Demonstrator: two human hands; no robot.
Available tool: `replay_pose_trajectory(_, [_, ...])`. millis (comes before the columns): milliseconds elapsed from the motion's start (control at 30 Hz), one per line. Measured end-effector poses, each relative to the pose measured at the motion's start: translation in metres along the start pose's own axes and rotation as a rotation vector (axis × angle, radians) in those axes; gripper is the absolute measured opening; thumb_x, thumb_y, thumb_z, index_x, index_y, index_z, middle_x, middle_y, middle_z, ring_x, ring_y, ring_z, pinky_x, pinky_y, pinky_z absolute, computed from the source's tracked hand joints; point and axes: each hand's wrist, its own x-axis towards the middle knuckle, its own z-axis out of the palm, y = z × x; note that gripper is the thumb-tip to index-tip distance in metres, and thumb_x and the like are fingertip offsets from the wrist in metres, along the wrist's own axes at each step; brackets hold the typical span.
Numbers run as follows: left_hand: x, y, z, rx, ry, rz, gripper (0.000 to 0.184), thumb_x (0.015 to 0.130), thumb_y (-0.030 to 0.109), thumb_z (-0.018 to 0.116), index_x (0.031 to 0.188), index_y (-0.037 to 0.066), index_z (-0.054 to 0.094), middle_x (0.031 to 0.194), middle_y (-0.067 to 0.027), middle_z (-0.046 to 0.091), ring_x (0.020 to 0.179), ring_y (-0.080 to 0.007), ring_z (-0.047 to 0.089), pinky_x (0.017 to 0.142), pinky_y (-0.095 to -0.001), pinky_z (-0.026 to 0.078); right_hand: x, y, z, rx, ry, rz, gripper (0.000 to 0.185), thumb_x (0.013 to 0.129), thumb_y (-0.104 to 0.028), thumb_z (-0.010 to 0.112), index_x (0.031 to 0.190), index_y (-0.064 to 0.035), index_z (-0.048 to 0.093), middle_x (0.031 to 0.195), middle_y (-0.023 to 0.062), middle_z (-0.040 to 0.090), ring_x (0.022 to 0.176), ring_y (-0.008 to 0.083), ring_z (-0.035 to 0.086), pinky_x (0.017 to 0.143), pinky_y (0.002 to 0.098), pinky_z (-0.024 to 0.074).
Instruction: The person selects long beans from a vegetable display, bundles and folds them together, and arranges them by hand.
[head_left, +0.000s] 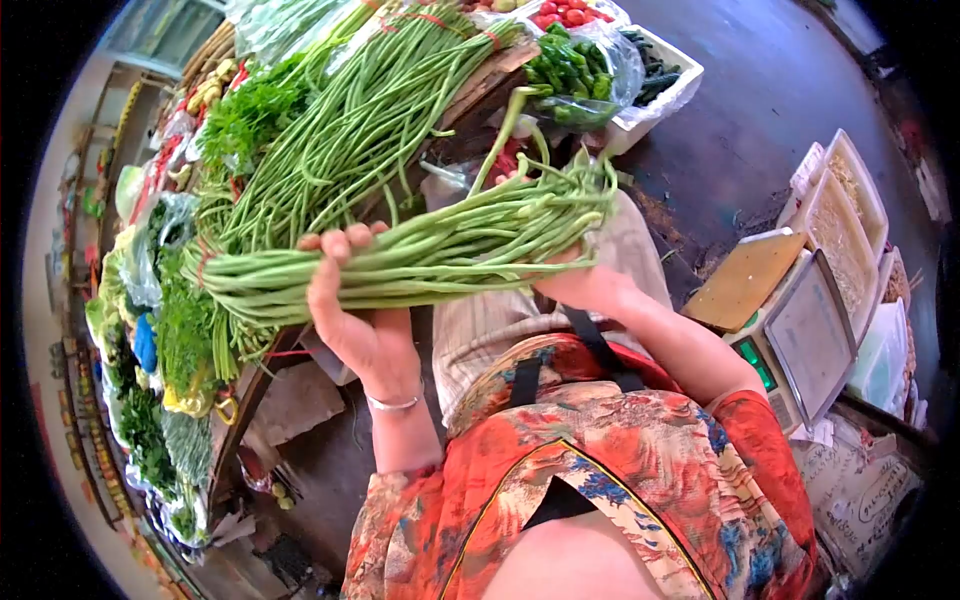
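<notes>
A long bundle of yardlong beans (430, 258) is held level in front of my body. My left hand (345, 310), with a bangle at the wrist, wraps round it from below near the left end, its fingertips showing over the top. A red band (203, 262) ties that end. Under the right end is my right hand (580, 282), gripping the beans; most of its fingers are hidden behind them. Several loose bean ends stick up there. Just beyond the bundle, a big heap of more yardlong beans (330, 150) lies on the stall.
Leafy greens (185, 320) and bagged vegetables line the stall at left. At the back are green peppers (570, 70), tomatoes (570, 14) and a white foam box (660, 100). On my right stand a weighing scale (808, 318), a wooden board (745, 280) and white bins (845, 230).
</notes>
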Motion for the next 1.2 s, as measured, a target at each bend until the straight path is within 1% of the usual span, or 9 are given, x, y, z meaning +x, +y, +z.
replay_pose_trajectory(133, [-0.031,-0.039,-0.002,-0.014,0.048,-0.267,0.024,0.091,0.005,0.057,0.113,0.011,0.049,0.095,-0.0025,0.058,0.103,-0.022,0.057,0.108,-0.0457,0.04,-0.042,0.038,-0.035,0.085,-0.113,0.087,0.051,0.092,-0.019,0.051,0.141,-0.0076,0.046,0.145,0.0164,0.047,0.134,0.0321,0.045,0.115,0.0464,0.031])
replay_pose_trajectory(333, [-0.071,-0.106,-0.042,0.115,0.057,-0.597,0.026,0.089,0.005,0.065,0.111,0.009,0.053,0.101,-0.0028,0.061,0.106,-0.021,0.058,0.102,-0.0387,0.042,-0.123,0.057,-0.05,0.008,-0.916,0.664,0.054,0.096,-0.048,0.044,0.145,-0.0247,0.044,0.151,0.0119,0.04,0.139,0.0355,0.035,0.11,0.0648,0.0173])
replay_pose_trajectory(400, [-0.079,-0.128,-0.068,0.043,0.092,-0.731,0.027,0.088,0.002,0.066,0.111,0.008,0.054,0.1,-0.0035,0.061,0.105,-0.0227,0.059,0.099,-0.0402,0.044,-0.173,0.064,-0.031,0.129,-1.05,0.767,0.047,0.097,-0.042,0.045,0.139,-0.0237,0.05,0.148,0.0107,0.044,0.135,0.0352,0.039,0.109,0.0619,0.022])
replay_pose_trajectory(467, [-0.077,-0.136,-0.073,0.029,0.121,-0.797,0.026,0.087,0.001,0.065,0.11,0.007,0.055,0.099,-0.0042,0.062,0.104,-0.0237,0.059,0.099,-0.0416,0.045,-0.207,0.053,-0.033,0.527,-0.626,0.957,0.039,0.097,-0.034,0.045,0.131,-0.018,0.057,0.133,0.0143,0.055,0.124,0.0348,0.05,0.104,0.0536,0.0349])
replay_pose_trajectory(700, [-0.075,-0.147,-0.094,-0.021,0.074,-0.827,0.032,0.085,-0.001,0.066,0.113,0.007,0.054,0.099,-0.0056,0.062,0.108,-0.0263,0.058,0.104,-0.0421,0.042,-0.241,0.06,-0.05,0.583,-0.377,1.138,0.041,0.096,-0.033,0.05,0.126,-0.0064,0.058,0.131,0.0235,0.053,0.122,0.0375,0.051,0.104,0.0411,0.0393])
replay_pose_trajectory(833, [-0.077,-0.148,-0.103,-0.092,0.114,-0.859,0.031,0.086,-0.002,0.065,0.113,0.007,0.054,0.1,-0.0056,0.062,0.109,-0.0268,0.057,0.105,-0.0436,0.041,-0.277,0.082,-0.068,0.377,-0.438,1.283,0.034,0.092,-0.024,0.06,0.117,-0.0021,0.063,0.102,0.0175,0.069,0.097,0.0327,0.066,0.086,0.0404,0.0506])
replay_pose_trajectory(900, [-0.076,-0.149,-0.105,-0.144,0.158,-0.888,0.029,0.087,-0.001,0.064,0.113,0.008,0.054,0.099,-0.0055,0.062,0.108,-0.027,0.057,0.105,-0.0441,0.042,-0.252,0.084,-0.082,0.404,-0.043,1.314,0.019,0.092,-0.01,0.059,0.107,-0.0004,0.065,0.096,0.014,0.068,0.085,0.0242,0.067,0.078,0.0335,0.0516])
replay_pose_trajectory(1100, [-0.075,-0.153,-0.105,-0.148,0.167,-0.898,0.026,0.088,0.001,0.063,0.112,0.008,0.055,0.097,-0.0062,0.062,0.107,-0.0276,0.057,0.104,-0.0453,0.042,-0.17,0.086,-0.09,0.392,0.054,0.886,0.015,0.09,-0.009,0.063,0.103,-0.0069,0.068,0.096,0.0087,0.062,0.088,0.0239,0.062,0.08,0.0333,0.0477])
replay_pose_trajectory(1200, [-0.075,-0.153,-0.106,-0.143,0.182,-0.891,0.026,0.088,0.001,0.064,0.111,0.007,0.055,0.097,-0.0066,0.062,0.107,-0.0279,0.057,0.103,-0.0458,0.043,-0.151,0.084,-0.077,0.071,-0.09,0.639,0.016,0.082,-0.012,0.07,0.097,-0.0128,0.071,0.109,0.0025,0.06,0.107,0.0222,0.055,0.097,0.036,0.0342])
